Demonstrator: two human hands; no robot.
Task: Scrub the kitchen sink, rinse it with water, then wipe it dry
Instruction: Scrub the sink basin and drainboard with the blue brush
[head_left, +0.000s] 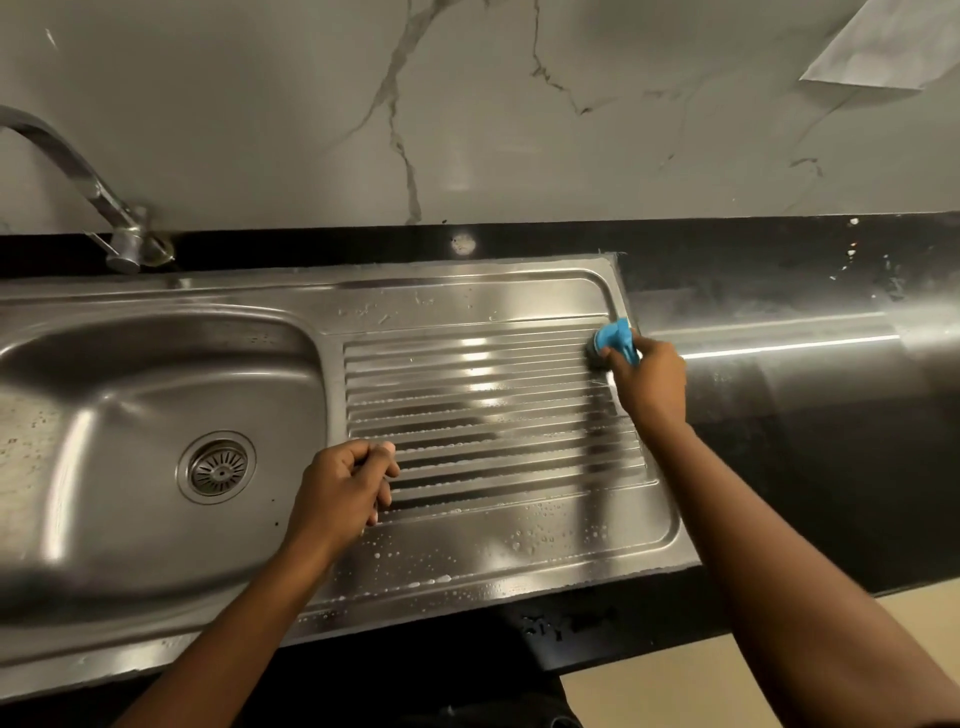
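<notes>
1. my right hand (649, 382) grasps the blue-handled scrubber (615, 340), pressed on the far right corner of the sink's drainboard (493, 395).
2. my left hand (343, 486), clenched and holding nothing, rests on the drainboard's left edge, beside the sink bowl (130, 395).

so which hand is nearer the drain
Left. The left hand is over the drainboard, just right of the drain; the right hand grips the scrubber at the drainboard's far right edge, much farther away.
</notes>
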